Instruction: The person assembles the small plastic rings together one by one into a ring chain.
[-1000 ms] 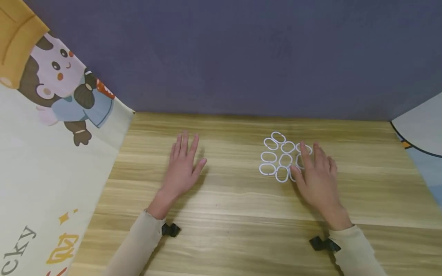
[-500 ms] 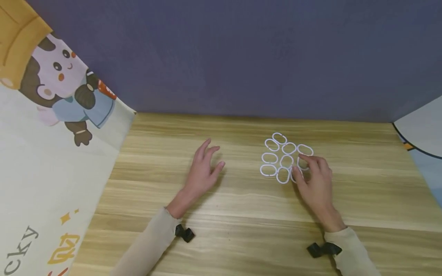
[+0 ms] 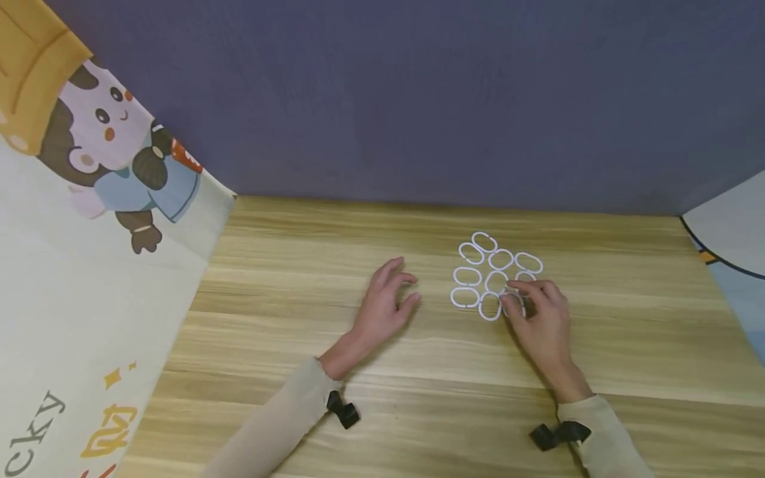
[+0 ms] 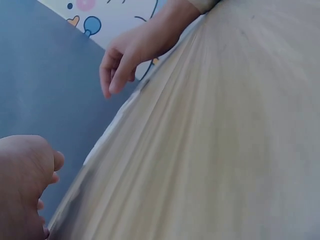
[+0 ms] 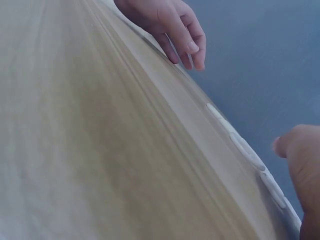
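Observation:
Several white oval plastic rings [image 3: 467, 276], some with a small gap in the loop, lie flat in a cluster right of the table's middle. Over the cluster's near right side is my right hand [image 3: 542, 325], thumb and forefinger spread apart above one ring [image 3: 514, 305], which they partly hide. In the right wrist view its thumb [image 5: 295, 142] appears above the line of rings. To the left of the cluster, my left hand [image 3: 382, 309] hovers over bare wood, fingers loosely bent and holding nothing.
The wood-grain table [image 3: 382, 372] meets a dark blue-grey upright panel [image 3: 382, 99] at its far edge. A white panel with a cartoon figure [image 3: 107, 146] stands along the left side, and another printed panel [image 3: 735, 219] on the right. Each sleeve carries a small black device [image 3: 343, 409].
My left hand has moved right towards the rings, its fingers bending. The right hand has drawn slightly nearer and bent its fingers over the near right rings. The rings lie as before.

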The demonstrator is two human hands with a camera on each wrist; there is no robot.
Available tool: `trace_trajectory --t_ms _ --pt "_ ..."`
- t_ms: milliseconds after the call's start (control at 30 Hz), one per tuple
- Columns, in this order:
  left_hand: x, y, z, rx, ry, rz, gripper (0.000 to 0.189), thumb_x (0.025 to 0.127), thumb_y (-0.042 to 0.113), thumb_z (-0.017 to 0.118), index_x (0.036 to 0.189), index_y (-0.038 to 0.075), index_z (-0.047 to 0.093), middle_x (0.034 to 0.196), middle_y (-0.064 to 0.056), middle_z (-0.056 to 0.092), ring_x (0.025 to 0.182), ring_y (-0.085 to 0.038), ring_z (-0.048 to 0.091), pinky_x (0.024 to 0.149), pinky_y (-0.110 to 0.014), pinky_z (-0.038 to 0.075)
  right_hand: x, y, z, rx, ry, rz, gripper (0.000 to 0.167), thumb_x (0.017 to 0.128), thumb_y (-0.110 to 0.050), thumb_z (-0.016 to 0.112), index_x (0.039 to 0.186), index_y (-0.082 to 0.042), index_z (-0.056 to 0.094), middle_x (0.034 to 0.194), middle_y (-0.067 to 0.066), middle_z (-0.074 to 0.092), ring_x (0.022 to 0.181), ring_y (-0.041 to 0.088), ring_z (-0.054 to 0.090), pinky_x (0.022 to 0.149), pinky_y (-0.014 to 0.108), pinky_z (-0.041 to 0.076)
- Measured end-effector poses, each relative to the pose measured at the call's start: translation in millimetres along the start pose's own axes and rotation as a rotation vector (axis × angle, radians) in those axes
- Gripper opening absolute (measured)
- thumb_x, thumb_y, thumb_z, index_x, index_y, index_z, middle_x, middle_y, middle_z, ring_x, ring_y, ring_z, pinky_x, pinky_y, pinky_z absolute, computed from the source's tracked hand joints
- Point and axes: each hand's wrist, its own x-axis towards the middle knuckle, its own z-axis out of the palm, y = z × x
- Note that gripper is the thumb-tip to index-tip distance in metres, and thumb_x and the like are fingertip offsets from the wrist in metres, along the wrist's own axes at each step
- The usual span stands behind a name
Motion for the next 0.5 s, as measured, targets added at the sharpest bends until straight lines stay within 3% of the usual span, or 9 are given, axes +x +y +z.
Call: trace_trajectory --t_ms 233,500 --pt "6.3 1.0 16.0 0.044 0.037 0.049 0.021 0.099 0.016 0.083 0.116 0.004 0.076 0.160 -0.024 0.055 0.155 -0.047 0.044 0.131 -0.061 0.031 0.6 2 2 -0.036 -0.051 0.028 0.027 0.079 0.003 0.096 0.102 0.002 0.084 0.097 0.021 0.071 0.083 0.033 0.061 0.083 0.045 0.038" --pt "16.1 9.6 33.0 0.016 0.054 0.007 0.016 0.097 0.016 0.084 0.107 0.005 0.079 0.158 -0.023 0.057 0.154 -0.046 0.044 0.131 -0.062 0.027 0.3 4 4 -0.059 -0.052 0.046 0.024 0.078 0.003 0.097 0.098 0.001 0.085 0.092 0.019 0.070 0.076 0.029 0.059 0.081 0.043 0.036"
